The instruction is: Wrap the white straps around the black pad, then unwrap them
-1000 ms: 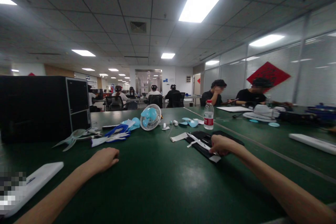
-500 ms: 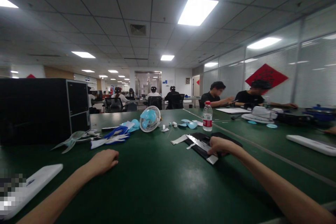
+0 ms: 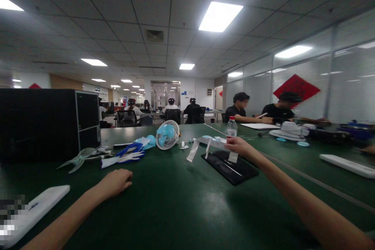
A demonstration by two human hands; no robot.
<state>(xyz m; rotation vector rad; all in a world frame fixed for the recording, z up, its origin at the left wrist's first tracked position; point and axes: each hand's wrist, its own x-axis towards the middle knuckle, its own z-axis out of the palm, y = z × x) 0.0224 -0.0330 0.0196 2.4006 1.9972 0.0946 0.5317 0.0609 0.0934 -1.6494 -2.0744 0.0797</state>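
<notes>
My right hand (image 3: 238,146) pinches a pale, shiny strip (image 3: 213,143), perhaps film or tape, above the table. Its ends and a narrow flap hang down. Below it, a thin black glossy panel (image 3: 231,168) lies flat on the green table (image 3: 175,203). Right behind the hand stands a water bottle (image 3: 231,125) with a red cap, its lower part covered. My left hand (image 3: 116,181) rests on the table at left with curled fingers; nothing shows in it. The blue and white gloves (image 3: 127,154) lie just beyond that hand.
A small fan (image 3: 167,134) with blue blades stands behind the gloves. A black computer case (image 3: 38,121) fills the left side, with clear blades (image 3: 80,158) before it. White slabs lie at the left (image 3: 38,211) and right (image 3: 348,165). Two people sit across at the right.
My right hand has lifted the pale strip off the black panel, moving up and slightly left. More of the panel now shows. My left hand has stayed nearly still.
</notes>
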